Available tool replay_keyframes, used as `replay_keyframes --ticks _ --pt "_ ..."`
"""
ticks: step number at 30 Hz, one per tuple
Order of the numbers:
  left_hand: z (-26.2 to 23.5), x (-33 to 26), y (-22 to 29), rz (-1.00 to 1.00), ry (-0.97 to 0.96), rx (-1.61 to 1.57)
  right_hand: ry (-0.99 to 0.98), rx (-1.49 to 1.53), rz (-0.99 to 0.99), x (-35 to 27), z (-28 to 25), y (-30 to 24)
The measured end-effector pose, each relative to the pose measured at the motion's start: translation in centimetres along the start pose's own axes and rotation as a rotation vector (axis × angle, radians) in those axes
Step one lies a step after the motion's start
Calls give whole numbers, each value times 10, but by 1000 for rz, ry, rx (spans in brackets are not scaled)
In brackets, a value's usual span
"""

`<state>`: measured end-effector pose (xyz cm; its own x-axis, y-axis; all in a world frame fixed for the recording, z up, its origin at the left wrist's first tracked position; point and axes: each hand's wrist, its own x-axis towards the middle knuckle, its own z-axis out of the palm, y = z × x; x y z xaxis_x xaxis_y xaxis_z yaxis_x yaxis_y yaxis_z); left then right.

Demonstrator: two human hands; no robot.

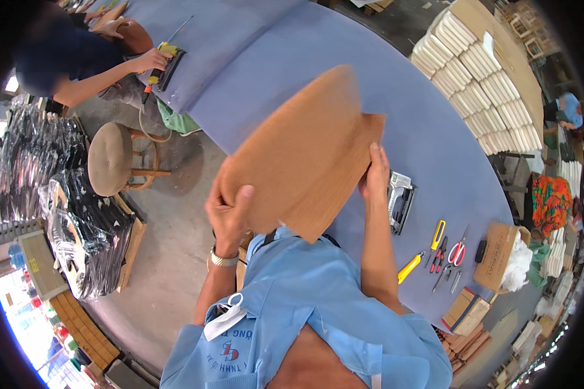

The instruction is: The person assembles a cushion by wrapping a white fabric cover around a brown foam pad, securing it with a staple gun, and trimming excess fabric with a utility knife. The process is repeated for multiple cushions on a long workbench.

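Note:
A brown sheet of leather-like material (298, 149) hangs in front of me above the blue-grey table, folded over itself, with its upper edge blurred by motion. At its lower left corner my left hand (230, 209) grips it, the thumb lying on top and the fingers behind. My right hand (375, 174) pinches the right edge near the corner. Part of the fingers of both hands is hidden behind the sheet. Beside my right forearm a grey pneumatic stapler (401, 202) lies on the table.
Right of the stapler lie a yellow knife (411, 267), red-handled pliers (438, 254), and scissors (459, 251). A cardboard box (498, 254) holds white stuffing. White padded pieces (470, 78) are stacked across the table. A co-worker's hand (152, 60) holds a yellow-black stapler; a round stool (110, 159) stands left.

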<state>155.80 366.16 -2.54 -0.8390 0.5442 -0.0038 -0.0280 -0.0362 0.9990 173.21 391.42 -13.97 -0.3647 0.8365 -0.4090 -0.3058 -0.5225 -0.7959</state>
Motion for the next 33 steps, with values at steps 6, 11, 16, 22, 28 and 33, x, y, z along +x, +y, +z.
replay_keyframes --ticks 6,11,16,22,28,33 --pt "21 -14 -68 66 -531 486 200 -76 100 51 -51 34" --pt "16 -15 -62 -8 -542 621 256 35 212 61 -39 51" --pt "35 1 -44 144 -558 787 280 -89 187 77 -21 53" --pt "96 32 -30 233 -702 1095 572 -865 -123 90 -9 74" --pt "155 100 -38 184 -736 1149 592 -900 -10 86 25 77" --pt "208 134 -44 215 -739 1181 636 -795 59 87 22 82"
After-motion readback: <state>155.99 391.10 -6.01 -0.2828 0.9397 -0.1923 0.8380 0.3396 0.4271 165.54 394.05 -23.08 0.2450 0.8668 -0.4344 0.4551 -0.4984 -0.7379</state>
